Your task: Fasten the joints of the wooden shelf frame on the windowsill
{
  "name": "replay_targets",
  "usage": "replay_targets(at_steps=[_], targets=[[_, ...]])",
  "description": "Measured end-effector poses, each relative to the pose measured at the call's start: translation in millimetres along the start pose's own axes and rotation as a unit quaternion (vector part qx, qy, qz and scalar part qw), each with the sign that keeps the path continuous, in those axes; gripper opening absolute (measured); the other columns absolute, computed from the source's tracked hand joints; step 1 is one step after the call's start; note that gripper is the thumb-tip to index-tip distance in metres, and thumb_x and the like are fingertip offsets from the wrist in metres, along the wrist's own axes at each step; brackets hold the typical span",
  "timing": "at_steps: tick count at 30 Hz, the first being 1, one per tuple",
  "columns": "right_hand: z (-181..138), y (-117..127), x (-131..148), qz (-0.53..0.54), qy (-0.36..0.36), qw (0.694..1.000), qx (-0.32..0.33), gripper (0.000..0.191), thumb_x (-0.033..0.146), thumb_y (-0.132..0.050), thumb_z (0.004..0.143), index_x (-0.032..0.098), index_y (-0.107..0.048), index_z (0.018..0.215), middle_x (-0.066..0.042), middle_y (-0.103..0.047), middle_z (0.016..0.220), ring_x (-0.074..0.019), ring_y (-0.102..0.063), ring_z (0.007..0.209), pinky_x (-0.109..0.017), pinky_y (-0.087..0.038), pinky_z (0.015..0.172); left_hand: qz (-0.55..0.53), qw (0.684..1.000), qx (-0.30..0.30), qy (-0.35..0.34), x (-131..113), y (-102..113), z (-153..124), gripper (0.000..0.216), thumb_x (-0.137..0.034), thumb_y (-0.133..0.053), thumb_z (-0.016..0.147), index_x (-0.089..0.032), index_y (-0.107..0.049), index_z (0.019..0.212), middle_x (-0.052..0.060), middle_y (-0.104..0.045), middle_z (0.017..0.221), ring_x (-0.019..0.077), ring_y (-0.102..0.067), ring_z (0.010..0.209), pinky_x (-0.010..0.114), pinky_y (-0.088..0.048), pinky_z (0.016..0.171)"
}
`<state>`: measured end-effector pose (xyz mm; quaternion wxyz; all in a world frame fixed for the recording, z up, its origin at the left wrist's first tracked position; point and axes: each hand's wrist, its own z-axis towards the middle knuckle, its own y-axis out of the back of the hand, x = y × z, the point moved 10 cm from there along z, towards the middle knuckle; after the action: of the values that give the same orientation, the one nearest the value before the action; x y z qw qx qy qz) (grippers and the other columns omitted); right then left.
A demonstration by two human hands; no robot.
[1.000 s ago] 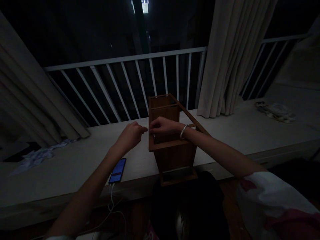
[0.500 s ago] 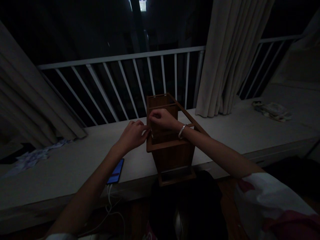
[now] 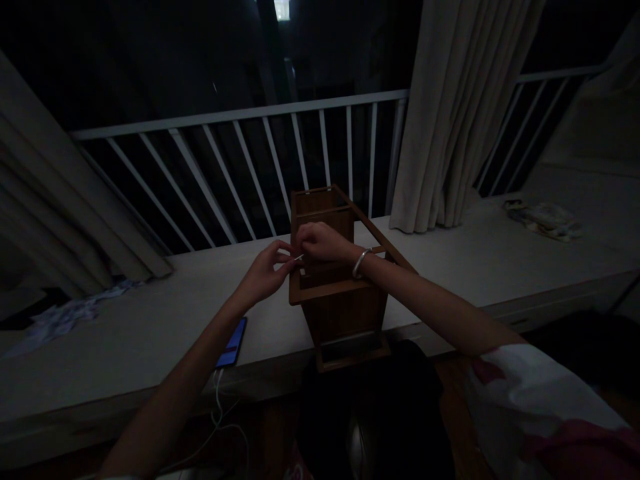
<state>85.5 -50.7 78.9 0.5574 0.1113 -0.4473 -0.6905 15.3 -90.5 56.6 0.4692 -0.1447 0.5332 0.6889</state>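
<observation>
A brown wooden frame like a small shelf unit (image 3: 345,289) lies on the pale ledge, its open side up. Over its left rail, my left hand (image 3: 267,272) pinches a small, thin, pale piece (image 3: 299,257) between thumb and fingertips. What kind of piece it is cannot be made out in the dim light. My right hand (image 3: 324,241), with a silver bracelet at the wrist, reaches across the frame and is closed beside the piece. Its fingertips are partly hidden, so whatever it grips does not show.
A lit phone (image 3: 233,343) with white cables (image 3: 219,393) lies at the ledge's front edge. Behind the frame runs a white railing (image 3: 240,116). Curtains (image 3: 450,127) hang on both sides. Crumpled cloth (image 3: 545,220) lies far right, with papers (image 3: 75,313) at left.
The thin pale piece now shows between my fingertips. My left hand has lifted slightly off the rail with its fingers more arched, and my right hand has turned downward toward it.
</observation>
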Motion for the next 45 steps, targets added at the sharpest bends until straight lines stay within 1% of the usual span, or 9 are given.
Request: replay_targets(at_steps=[6, 13, 20, 26, 28, 32, 36, 40, 45], targets=[[-2, -6, 6, 0.026, 0.013, 0.999, 0.033, 0.021, 0.008, -0.042, 0.067, 0.012, -0.062, 0.067, -0.002, -0.058, 0.072, -0.0091, -0.049, 0.066, -0.021, -0.034, 0.064, -0.028, 1.000, 0.009, 0.001, 8, -2, -1, 0.022, -0.034, -0.052, 0.075, -0.015, -0.059, 0.085, 0.006, -0.064, 0.087, 0.0181, -0.060, 0.085, 0.034, -0.044, 0.081], [-6, -7, 26, 0.080, 0.073, 0.993, 0.055, 0.019, 0.008, -0.042, 0.069, 0.010, -0.060, 0.064, -0.002, -0.056, 0.071, -0.0082, -0.048, 0.066, -0.022, -0.036, 0.065, -0.076, 0.996, 0.013, 0.053, 26, -4, -5, 0.027, -0.036, -0.054, 0.073, -0.016, -0.061, 0.090, 0.006, -0.064, 0.092, 0.0181, -0.057, 0.088, 0.032, -0.042, 0.081], [-9, -12, 35, 0.149, 0.112, 0.979, 0.078, 0.017, 0.012, -0.048, 0.072, 0.011, -0.061, 0.082, -0.001, -0.054, 0.079, -0.0078, -0.048, 0.071, -0.022, -0.039, 0.067, -0.123, 0.991, 0.024, 0.056, 32, -9, -7, 0.033, -0.039, -0.054, 0.073, -0.015, -0.061, 0.094, 0.007, -0.062, 0.098, 0.0196, -0.053, 0.096, 0.033, -0.037, 0.088], [-11, -21, 34, 0.158, 0.112, 0.974, 0.117, 0.017, 0.015, -0.050, 0.073, 0.013, -0.065, 0.083, -0.002, -0.049, 0.086, -0.0074, -0.047, 0.076, -0.023, -0.039, 0.074, -0.170, 0.983, 0.026, 0.064, 37, -13, -8, 0.035, -0.039, -0.057, 0.071, -0.015, -0.061, 0.095, 0.008, -0.061, 0.100, 0.0202, -0.051, 0.099, 0.032, -0.035, 0.088], [-10, -23, 32, 0.157, 0.105, 0.974, 0.123, 0.017, 0.015, -0.052, 0.073, 0.013, -0.065, 0.084, -0.002, -0.049, 0.087, -0.0075, -0.047, 0.076, -0.024, -0.039, 0.076, -0.181, 0.981, 0.010, 0.073, 41, -11, -8, 0.033, -0.037, -0.056, 0.070, -0.015, -0.061, 0.094, 0.007, -0.061, 0.098, 0.0192, -0.051, 0.097, 0.031, -0.035, 0.087], [-10, -22, 33, 0.159, 0.106, 0.974, 0.123, 0.017, 0.019, -0.054, 0.074, 0.013, -0.064, 0.086, -0.003, -0.048, 0.092, -0.0079, -0.048, 0.078, -0.024, -0.039, 0.077, -0.149, 0.981, -0.064, 0.110, 51, 1, -11, 0.030, -0.036, -0.050, 0.070, -0.015, -0.061, 0.087, 0.005, -0.061, 0.094, 0.0176, -0.052, 0.091, 0.029, -0.038, 0.078], [-12, -20, 37, 0.156, 0.118, 0.973, 0.125, 0.021, 0.028, -0.053, 0.076, 0.013, -0.064, 0.086, -0.003, -0.049, 0.090, -0.0084, -0.048, 0.079, -0.024, -0.039, 0.076, -0.106, 0.980, -0.120, 0.115, 44, 10, -15, 0.026, -0.038, -0.044, 0.073, -0.015, -0.057, 0.078, 0.003, -0.060, 0.083, 0.0160, -0.053, 0.081, 0.026, -0.040, 0.069], [-11, -22, 35, 0.151, 0.113, 0.974, 0.127, 0.022, 0.030, -0.054, 0.076, 0.012, -0.063, 0.085, -0.003, -0.051, 0.088, -0.0083, -0.049, 0.077, -0.024, -0.040, 0.074, -0.056, 0.984, -0.124, 0.114, 35, 14, -18, 0.027, -0.041, -0.050, 0.070, -0.015, -0.054, 0.075, 0.002, -0.058, 0.074, 0.0140, -0.052, 0.071, 0.024, -0.039, 0.062], [-11, -22, 34, 0.148, 0.124, 0.974, 0.119, 0.020, 0.026, -0.054, 0.076, 0.011, -0.063, 0.085, -0.004, -0.054, 0.084, -0.0086, -0.050, 0.076, -0.024, -0.040, 0.072, 0.009, 0.990, -0.084, 0.113, 33, 16, -30, 0.028, -0.042, -0.053, 0.070, -0.014, -0.056, 0.076, 0.003, -0.061, 0.076, 0.0137, -0.054, 0.070, 0.024, -0.040, 0.064]])
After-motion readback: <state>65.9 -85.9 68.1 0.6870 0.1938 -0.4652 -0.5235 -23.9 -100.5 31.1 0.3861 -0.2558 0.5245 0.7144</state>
